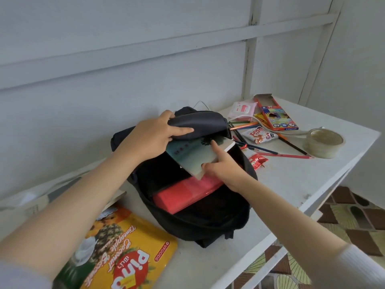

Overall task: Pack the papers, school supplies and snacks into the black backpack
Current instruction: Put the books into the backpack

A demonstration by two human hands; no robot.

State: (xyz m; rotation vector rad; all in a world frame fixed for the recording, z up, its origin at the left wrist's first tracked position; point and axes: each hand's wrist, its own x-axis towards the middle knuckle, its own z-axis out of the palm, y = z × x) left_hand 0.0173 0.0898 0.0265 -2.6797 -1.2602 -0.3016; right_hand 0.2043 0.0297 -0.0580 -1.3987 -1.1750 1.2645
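The black backpack [200, 217] lies open on the white table [291, 180]. My left hand [154, 138] grips its top flap and holds it up. My right hand [223, 165] holds a teal-covered book [193, 155] by its lower corner, index finger stretched along the cover, with the book tilted half inside the opening. A pink-red box [185, 192] lies inside the bag below the book. A yellow biscuit bag [125, 255] lies at the near left.
To the right of the backpack lie loose coloured pencils [270, 152], a pencil box [277, 115], a pink tissue pack [242, 108], two small snack packets [260, 136], a white cable and a tape roll [323, 144]. The table's right edge drops to a tiled floor.
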